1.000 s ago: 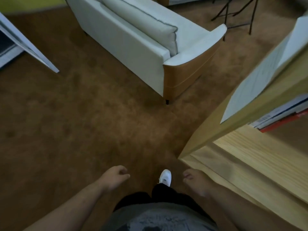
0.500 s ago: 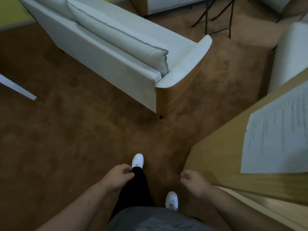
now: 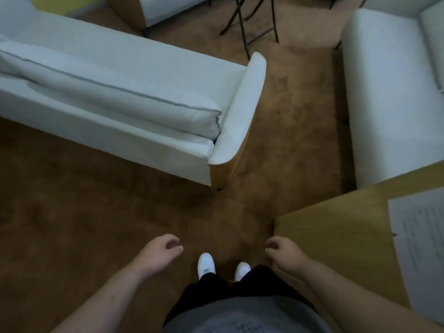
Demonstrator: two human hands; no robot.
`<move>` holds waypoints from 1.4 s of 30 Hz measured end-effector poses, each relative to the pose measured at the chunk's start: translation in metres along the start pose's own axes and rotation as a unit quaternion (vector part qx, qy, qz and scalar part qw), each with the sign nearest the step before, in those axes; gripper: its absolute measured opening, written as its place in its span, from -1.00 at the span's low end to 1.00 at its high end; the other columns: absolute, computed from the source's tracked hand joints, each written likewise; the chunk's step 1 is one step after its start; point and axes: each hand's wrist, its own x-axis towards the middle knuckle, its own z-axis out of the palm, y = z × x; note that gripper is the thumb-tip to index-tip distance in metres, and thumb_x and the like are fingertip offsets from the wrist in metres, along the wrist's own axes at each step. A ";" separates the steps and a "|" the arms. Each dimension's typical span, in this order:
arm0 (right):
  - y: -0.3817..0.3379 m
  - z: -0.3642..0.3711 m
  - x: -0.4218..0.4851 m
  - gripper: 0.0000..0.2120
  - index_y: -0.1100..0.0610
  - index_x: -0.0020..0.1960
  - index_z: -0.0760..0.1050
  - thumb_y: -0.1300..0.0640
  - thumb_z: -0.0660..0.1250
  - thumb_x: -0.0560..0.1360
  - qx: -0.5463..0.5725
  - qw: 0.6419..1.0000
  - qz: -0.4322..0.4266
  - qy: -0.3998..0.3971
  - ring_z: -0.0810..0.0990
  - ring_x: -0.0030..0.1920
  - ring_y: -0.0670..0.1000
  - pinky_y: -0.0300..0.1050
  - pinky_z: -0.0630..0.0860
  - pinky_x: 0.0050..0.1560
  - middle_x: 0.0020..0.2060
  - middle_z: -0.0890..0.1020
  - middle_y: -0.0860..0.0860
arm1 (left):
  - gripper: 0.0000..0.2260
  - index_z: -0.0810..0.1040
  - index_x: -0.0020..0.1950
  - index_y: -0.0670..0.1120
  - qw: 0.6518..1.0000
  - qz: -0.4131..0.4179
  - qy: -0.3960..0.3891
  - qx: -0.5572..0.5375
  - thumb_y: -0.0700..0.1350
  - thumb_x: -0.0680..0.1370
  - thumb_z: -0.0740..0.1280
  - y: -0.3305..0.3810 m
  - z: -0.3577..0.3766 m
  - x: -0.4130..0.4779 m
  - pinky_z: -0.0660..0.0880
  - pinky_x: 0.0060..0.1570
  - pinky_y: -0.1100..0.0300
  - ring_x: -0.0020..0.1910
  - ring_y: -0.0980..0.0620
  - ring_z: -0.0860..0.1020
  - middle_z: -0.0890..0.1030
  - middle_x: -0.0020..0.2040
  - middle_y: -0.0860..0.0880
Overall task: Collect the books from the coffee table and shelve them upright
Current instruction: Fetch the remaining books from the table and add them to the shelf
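Observation:
No book and no coffee table are in view. My left hand point(image 3: 161, 251) hangs over the brown carpet with loosely curled fingers and holds nothing. My right hand point(image 3: 283, 254) hangs the same way, empty, just beside the near corner of the wooden shelf unit's top point(image 3: 336, 231). A sheet of printed paper point(image 3: 422, 248) lies on that top at the right edge. The shelf compartments below are hidden from here.
A white sofa point(image 3: 125, 97) with a wood-sided armrest stands ahead left. A second white sofa point(image 3: 389, 92) stands at the right. Black metal stand legs point(image 3: 247, 25) rise at the back. Brown carpet runs between the sofas; my white shoes point(image 3: 206, 265) stand on it.
The view has swung right and away from the shelf. The shelved books have left the frame, the second sofa has come in, and both empty hands stay hanging low.

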 end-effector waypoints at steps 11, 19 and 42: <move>-0.024 -0.105 0.080 -0.68 0.17 0.33 0.54 0.14 0.29 0.60 0.070 0.997 0.031 0.022 0.58 0.27 0.06 -0.06 0.49 0.32 0.27 0.62 0.08 | -0.64 0.51 0.37 0.04 0.993 0.056 -0.051 0.090 0.05 0.58 0.35 0.132 -0.044 0.113 0.48 0.21 0.21 0.27 0.10 0.51 0.56 0.30 0.05; -0.030 -0.217 0.145 -0.69 0.12 0.34 0.54 0.11 0.28 0.62 0.092 0.993 0.074 0.015 0.58 0.25 0.03 -0.09 0.51 0.32 0.25 0.62 0.05 | -0.70 0.55 0.30 0.04 0.986 0.104 -0.056 0.117 0.05 0.58 0.34 0.285 -0.058 0.198 0.43 0.15 0.23 0.19 0.10 0.53 0.57 0.20 0.08; -0.064 -0.572 0.325 -0.63 0.08 0.45 0.45 0.10 0.27 0.65 0.137 0.981 0.117 0.068 0.51 0.38 0.03 -0.09 0.41 0.40 0.35 0.56 0.02 | -0.69 0.53 0.31 -0.03 0.975 0.103 -0.110 0.164 0.03 0.60 0.30 0.595 -0.150 0.469 0.46 0.13 0.20 0.17 0.04 0.54 0.59 0.20 -0.01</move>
